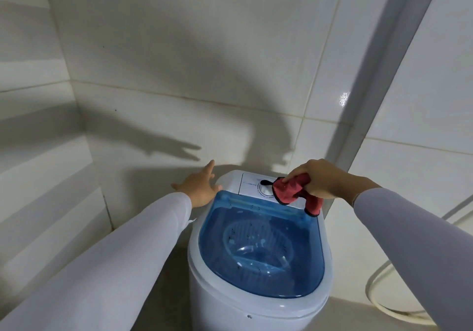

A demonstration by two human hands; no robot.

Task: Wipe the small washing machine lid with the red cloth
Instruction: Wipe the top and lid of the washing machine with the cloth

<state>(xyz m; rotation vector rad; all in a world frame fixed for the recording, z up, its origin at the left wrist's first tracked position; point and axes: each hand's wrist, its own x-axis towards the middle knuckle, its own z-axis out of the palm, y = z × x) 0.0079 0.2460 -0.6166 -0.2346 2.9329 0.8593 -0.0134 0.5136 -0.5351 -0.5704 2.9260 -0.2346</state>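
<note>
Blue lid (261, 251) closed; right hand (320, 179) grips red cloth (294, 192) above rear edge

- The light is dim and cool, coming from behind the person.
- Both arms throw dark, soft-edged shadows on the tiled wall (179, 49); the left hand (198, 188) casts spread finger shapes.
- A small bright glare spot sits on the right tile (344, 99).
- The blue lid (261, 248) carries pale reflections.
- Wide-angle distortion bends tile lines and the corner strip (384, 79) near the edges.
- Focus is slightly soft throughout; the sleeves look smeared at the bottom corners.
</note>
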